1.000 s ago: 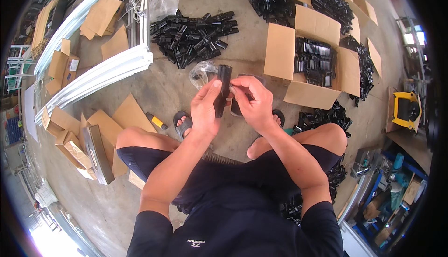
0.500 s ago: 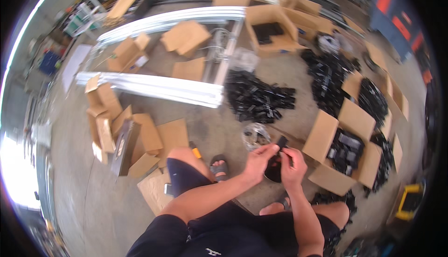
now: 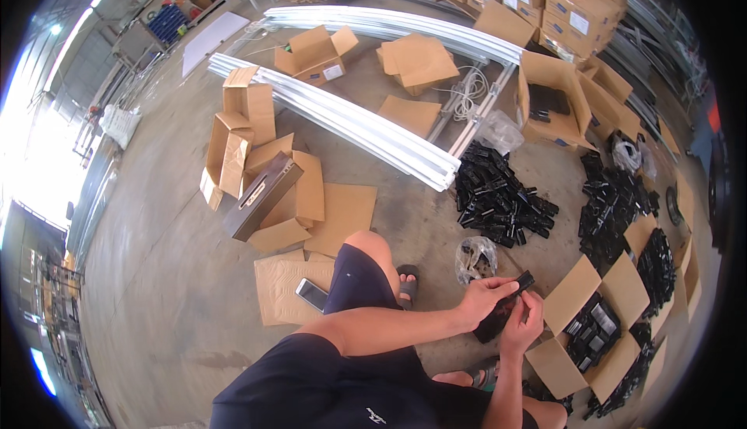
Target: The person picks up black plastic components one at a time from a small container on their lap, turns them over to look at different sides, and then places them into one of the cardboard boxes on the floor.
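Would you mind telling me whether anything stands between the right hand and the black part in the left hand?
Nothing visible does: the right hand is right beside the black part, which the left hand grips; exact fingertip contact is unclear.

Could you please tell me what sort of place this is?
It looks like a workshop or a warehouse, though I cannot tell which. Stacked cartons stand at the back, long white rails lie low over the bare floor, and black parts are heaped there.
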`<state>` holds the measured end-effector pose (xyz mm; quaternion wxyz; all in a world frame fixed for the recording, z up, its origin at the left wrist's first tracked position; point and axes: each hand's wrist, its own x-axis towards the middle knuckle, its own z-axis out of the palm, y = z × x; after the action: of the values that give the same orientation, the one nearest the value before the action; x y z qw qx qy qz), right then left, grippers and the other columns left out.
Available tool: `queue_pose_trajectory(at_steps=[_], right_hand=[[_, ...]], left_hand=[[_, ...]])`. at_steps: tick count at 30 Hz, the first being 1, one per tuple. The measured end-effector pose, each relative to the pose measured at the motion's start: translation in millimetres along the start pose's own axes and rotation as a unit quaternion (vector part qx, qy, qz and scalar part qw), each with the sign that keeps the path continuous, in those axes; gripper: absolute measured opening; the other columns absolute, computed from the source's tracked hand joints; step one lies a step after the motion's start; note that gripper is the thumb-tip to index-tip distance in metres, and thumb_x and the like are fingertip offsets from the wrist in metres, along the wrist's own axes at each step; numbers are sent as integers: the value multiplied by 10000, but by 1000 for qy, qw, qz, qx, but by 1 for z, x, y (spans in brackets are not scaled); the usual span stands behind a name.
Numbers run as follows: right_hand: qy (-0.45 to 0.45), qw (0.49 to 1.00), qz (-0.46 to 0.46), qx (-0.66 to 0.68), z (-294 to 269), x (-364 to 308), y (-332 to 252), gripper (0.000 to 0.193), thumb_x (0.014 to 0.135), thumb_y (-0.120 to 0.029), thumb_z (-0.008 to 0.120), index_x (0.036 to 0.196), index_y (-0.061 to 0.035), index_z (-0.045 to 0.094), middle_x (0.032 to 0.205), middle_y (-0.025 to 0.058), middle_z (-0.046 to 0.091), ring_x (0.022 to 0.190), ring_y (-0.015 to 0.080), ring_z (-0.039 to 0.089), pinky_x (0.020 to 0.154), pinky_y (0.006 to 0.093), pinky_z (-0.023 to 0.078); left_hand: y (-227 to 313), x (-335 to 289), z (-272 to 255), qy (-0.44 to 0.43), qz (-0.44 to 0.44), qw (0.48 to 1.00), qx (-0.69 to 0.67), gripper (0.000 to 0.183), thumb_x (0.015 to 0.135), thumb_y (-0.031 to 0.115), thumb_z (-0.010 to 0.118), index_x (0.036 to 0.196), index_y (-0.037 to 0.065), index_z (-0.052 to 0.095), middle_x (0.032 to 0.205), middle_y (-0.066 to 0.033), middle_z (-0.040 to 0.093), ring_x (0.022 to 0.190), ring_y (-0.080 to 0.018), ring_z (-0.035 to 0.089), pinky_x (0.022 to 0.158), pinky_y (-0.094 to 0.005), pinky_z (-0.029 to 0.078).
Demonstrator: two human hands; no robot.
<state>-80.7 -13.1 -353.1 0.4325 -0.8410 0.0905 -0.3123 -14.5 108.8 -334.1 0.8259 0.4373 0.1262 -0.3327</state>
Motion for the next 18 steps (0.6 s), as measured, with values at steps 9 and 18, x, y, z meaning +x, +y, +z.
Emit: queue_pose_trajectory(at_steps=[9, 18], right_hand=[[-40, 993, -102, 45, 10, 30, -78, 169, 911, 70, 670, 1062, 0, 700, 1070, 173, 673, 897, 313, 683, 750, 389, 574], [-85, 964, -196, 160, 59, 34, -141, 147, 911, 65, 671, 1042, 0, 690, 1047, 175, 669, 871, 329, 684, 746, 381, 562]], left_hand=[[35, -53, 3, 104, 102, 985, -94, 287, 972, 185, 743, 1206, 19, 731, 970, -22, 735, 787, -82, 657, 684, -255, 553], [91, -114, -39, 139, 222, 963, -54, 277, 998, 242, 711, 1191, 44, 721, 969, -4, 730, 802, -114, 685, 653, -294, 537]])
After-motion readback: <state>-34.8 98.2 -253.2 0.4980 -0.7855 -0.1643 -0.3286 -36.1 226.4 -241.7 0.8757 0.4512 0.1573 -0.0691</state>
